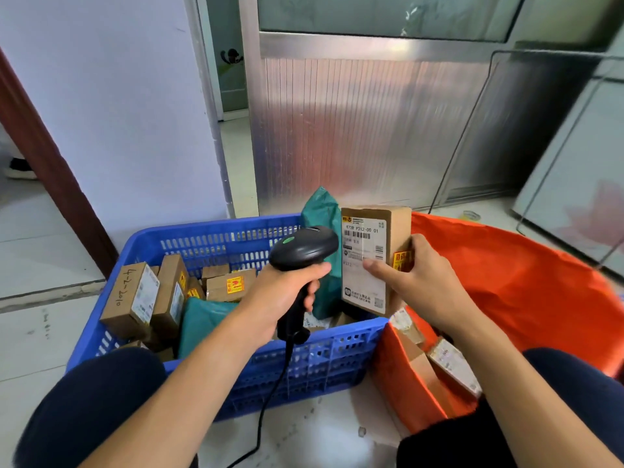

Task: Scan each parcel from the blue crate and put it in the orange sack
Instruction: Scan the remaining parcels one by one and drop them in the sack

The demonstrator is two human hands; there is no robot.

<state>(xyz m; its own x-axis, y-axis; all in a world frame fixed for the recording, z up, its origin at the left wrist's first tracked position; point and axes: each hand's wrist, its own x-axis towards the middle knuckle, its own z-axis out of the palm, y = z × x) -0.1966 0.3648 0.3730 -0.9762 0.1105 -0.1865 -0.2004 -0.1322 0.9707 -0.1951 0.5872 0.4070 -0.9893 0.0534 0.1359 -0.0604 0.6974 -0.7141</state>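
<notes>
The right hand [418, 278] held a cardboard parcel [374, 258] upright above the blue crate [216, 241], label turned toward the scanner [304, 251] gripped in the left hand [287, 292], presumably so the barcode could be read. The orange sack [526, 285] gaped just beside it.

Brown cardboard parcel [374, 258], upright, white barcode label facing the camera, yellow sticker on its side, gripped in the right hand [429, 275] over the right end of the blue crate [216, 231]. Black corded scanner [304, 248] just left of it, in the left hand [287, 292]. Inside the slotted crate: brown boxes [135, 298] and teal bags [202, 319], jumbled. Orange sack [523, 285] against the crate's right side, mouth open, labelled boxes [452, 363] within.
</notes>
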